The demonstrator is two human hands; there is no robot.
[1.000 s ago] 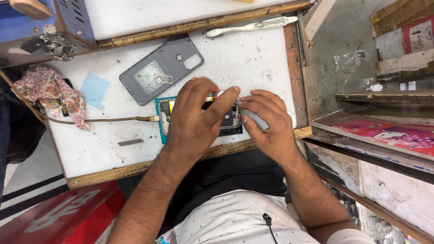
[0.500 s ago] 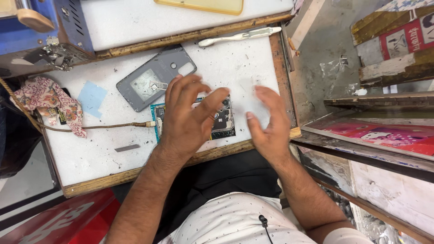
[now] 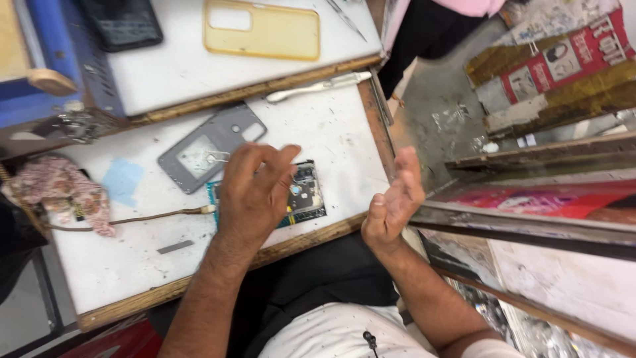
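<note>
An opened phone (image 3: 306, 195) with its inner boards showing lies on the white worktop (image 3: 331, 132), a cable (image 3: 152, 215) plugged into its left end. My left hand (image 3: 255, 192) hovers over the phone's left part, fingers bent and apart, holding nothing that I can see. My right hand (image 3: 394, 199) is lifted off the table at its right edge, palm open and turned inward, empty. The phone's grey back cover (image 3: 209, 146) lies just beyond my left hand.
A white plastic tool (image 3: 318, 86) lies near the far edge. A yellow phone case (image 3: 262, 30) and a dark phone (image 3: 126, 23) rest on the raised shelf. A patterned cloth (image 3: 59, 189), a blue patch (image 3: 122, 180) and a small metal strip (image 3: 175, 247) are at left. Cluttered shelves (image 3: 530, 212) stand right.
My right hand has come off the phone and moved right, opening. My left hand has lifted slightly above the phone. The view has shifted so more of the upper shelf shows.
</note>
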